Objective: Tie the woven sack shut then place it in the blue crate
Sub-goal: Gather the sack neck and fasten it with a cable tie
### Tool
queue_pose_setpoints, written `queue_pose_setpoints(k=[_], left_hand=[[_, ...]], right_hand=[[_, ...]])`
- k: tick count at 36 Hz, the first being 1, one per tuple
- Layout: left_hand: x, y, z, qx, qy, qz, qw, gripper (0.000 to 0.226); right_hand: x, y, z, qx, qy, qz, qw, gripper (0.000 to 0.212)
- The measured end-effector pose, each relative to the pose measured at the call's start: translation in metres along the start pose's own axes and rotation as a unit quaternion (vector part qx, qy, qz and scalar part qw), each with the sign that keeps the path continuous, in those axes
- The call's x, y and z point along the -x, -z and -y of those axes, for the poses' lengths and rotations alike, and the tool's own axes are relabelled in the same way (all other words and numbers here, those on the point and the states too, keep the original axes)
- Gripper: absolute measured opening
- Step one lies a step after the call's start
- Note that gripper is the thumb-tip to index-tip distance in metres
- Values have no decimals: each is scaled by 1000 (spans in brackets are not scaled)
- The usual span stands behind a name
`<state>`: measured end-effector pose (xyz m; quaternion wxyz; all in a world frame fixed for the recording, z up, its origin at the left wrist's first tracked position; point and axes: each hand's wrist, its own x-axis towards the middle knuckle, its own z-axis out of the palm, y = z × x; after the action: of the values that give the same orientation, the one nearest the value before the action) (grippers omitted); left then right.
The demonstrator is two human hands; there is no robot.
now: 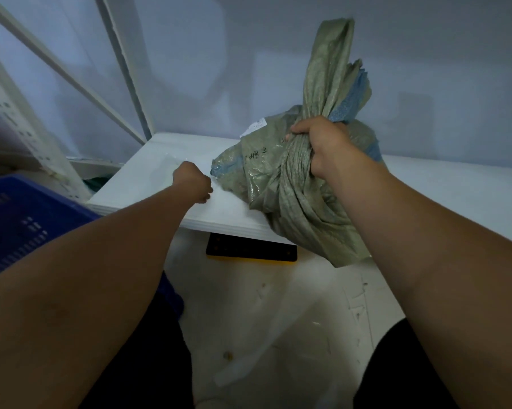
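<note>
A grey-green woven sack (266, 172) with blue lining lies on the white shelf (148, 175), part of it hanging over the front edge. My right hand (319, 143) grips its bunched, twisted neck, and the loose top of the sack stands up above the fist. My left hand (192, 181) rests on the shelf just left of the sack, fingers curled at the sack's corner; whether it pinches the fabric I cannot tell. The blue crate (21, 222) stands low at the left, below the shelf edge, partly hidden by my left arm.
White rack uprights and a diagonal brace (80, 81) rise at the left behind the shelf. A black and yellow block (249, 249) sits under the shelf on the pale floor. A grey wall closes off the back.
</note>
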<state>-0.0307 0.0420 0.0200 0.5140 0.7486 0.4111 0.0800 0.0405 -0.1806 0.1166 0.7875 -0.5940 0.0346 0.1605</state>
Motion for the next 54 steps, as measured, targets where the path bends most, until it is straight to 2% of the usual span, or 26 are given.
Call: queue_pose_setpoints(k=[3,5,9,14,18,23,30,38,42,51,54], left_hand=[[14,12,-12,13,-69,-57,996,18],[23,22,-20,65,-130,-93,985,18],[45,29,-36,118,-227,-41,966,15],[80,23,-56,136,-287,12,948,13],[102,9,-70,161,-293,38,942,12],[122,-13,-84,189,-257,90,943,14],[136,-32,-87,119,-237,162,951,13],[131,-20,-81,90,-246,175,949,10],[131,-19,-81,114,-239,186,946,14],[137,-13,-81,138,-248,183,941,18],[137,-13,-83,150,-243,182,941,21]], right_hand=[[7,1,2,10,0,-7,1000,35],[10,4,3,13,-2,-10,1000,27],[19,13,6,9,-2,-10,1000,20],[29,17,13,17,8,-4,1000,41],[38,19,19,17,27,-14,999,55],[39,24,22,-3,45,-28,999,57],[27,25,22,-4,55,-20,998,64],[17,22,19,10,48,-3,999,38],[14,21,18,16,51,0,999,53],[9,18,15,34,48,3,998,44],[11,16,12,56,33,19,998,59]])
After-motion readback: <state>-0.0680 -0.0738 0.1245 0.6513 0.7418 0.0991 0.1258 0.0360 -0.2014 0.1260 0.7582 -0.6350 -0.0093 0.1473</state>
